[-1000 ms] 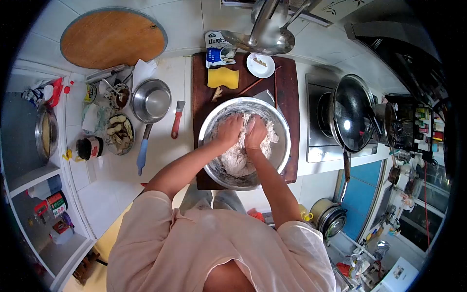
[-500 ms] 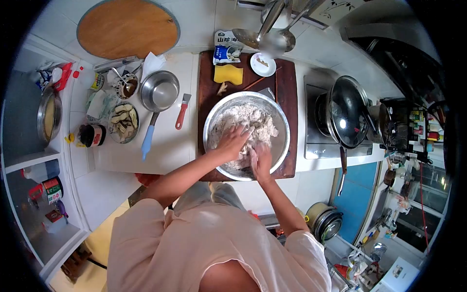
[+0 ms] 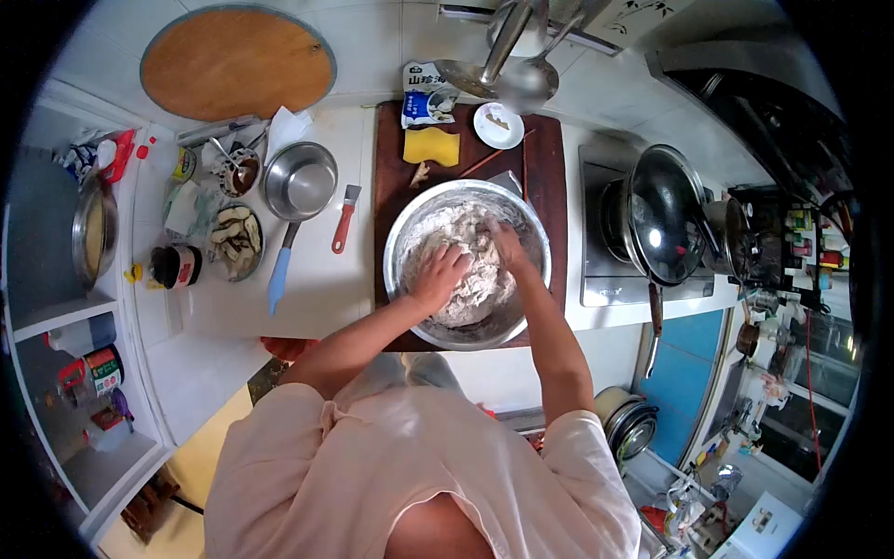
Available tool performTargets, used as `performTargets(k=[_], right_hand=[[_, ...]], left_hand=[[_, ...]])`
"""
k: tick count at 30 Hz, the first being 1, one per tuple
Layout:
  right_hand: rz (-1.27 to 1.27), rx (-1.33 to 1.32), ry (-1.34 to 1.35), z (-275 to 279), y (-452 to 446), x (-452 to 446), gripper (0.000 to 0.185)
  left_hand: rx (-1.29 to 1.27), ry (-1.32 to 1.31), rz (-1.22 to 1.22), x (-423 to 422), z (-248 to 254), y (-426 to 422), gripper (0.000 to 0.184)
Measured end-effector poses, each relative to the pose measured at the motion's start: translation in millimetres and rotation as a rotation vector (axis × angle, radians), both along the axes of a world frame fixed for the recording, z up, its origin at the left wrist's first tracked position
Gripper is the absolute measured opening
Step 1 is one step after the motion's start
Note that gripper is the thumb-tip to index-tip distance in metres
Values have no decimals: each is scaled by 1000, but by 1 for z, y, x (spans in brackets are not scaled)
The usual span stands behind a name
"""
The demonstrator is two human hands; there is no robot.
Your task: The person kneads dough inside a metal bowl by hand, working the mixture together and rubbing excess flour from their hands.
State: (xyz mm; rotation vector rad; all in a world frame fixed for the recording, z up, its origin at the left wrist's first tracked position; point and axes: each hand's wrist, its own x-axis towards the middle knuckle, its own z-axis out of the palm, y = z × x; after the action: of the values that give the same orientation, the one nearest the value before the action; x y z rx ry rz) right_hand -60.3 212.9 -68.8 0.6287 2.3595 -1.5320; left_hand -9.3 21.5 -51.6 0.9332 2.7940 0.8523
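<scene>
A large metal bowl (image 3: 399, 303) holds shaggy, floury dough (image 3: 480, 293), and both of my hands are inside it. My left hand (image 3: 441, 278) lies on the left part of the dough, with its fingers curled into it. At the right, my right hand (image 3: 507, 244) grips the upper part of the dough, its fingertips partly buried and hidden. Under the bowl is a dark wooden cutting board (image 3: 549, 196).
Behind the bowl lie a yellow sponge (image 3: 432, 146), a food packet (image 3: 428, 96) and a small white plate (image 3: 498, 126). On the left are a saucepan (image 3: 300, 182), a red-handled scraper (image 3: 344, 224) and a dish of sliced food (image 3: 235, 242). A lidded wok (image 3: 663, 214) sits on the right stove.
My right hand has moved from the bowl's near side up to the far right of the dough. My left hand has shifted slightly down, and its fingers are more curled.
</scene>
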Motion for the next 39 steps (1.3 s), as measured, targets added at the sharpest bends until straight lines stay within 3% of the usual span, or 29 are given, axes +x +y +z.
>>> performTargets(k=[3, 5, 7, 11, 12, 16, 22, 25, 27, 28, 31, 32, 34, 36, 39], right_hand=[[181, 58, -14, -6, -3, 13, 45], [327, 346, 448, 44, -24, 42, 36], [284, 454, 501, 74, -42, 67, 30], [171, 657, 587, 38, -61, 72, 24], [136, 626, 562, 30, -60, 65, 23], [64, 524, 586, 8, -49, 39, 30], [13, 593, 543, -22, -29, 8, 24], [-5, 656, 550, -32, -25, 0, 27], [-11, 625, 451, -19, -29, -2, 31], [-5, 584, 424, -9, -30, -3, 34], [127, 440, 367, 36, -18, 13, 37], [64, 318, 434, 36, -12, 25, 36], [123, 230, 373, 49, -7, 53, 35], [260, 256, 381, 68, -9, 69, 30], [249, 348, 630, 58, -30, 78, 27]], left_hand=[[-26, -60, -42, -1, -16, -8, 57], [-40, -268, -81, 3, 18, -15, 70], [-30, -369, -120, 2, 29, -19, 76], [-40, -41, -15, 0, -10, -2, 46], [-23, 79, 45, -3, -15, 3, 32], [-115, 6, 49, -32, -14, 16, 34], [-180, -207, -20, -80, -25, 25, 42], [-164, -119, -20, -87, -20, 25, 25], [-212, -226, 23, -93, -24, 29, 32], [-250, -327, 14, -93, 0, 29, 41], [-130, -212, -61, -60, 5, 17, 47], [-154, -207, -165, -45, 38, 2, 49], [-74, 34, -240, 0, 26, -24, 58], [19, 18, -245, 36, 34, -39, 53], [71, 82, -131, 43, 26, -41, 47]])
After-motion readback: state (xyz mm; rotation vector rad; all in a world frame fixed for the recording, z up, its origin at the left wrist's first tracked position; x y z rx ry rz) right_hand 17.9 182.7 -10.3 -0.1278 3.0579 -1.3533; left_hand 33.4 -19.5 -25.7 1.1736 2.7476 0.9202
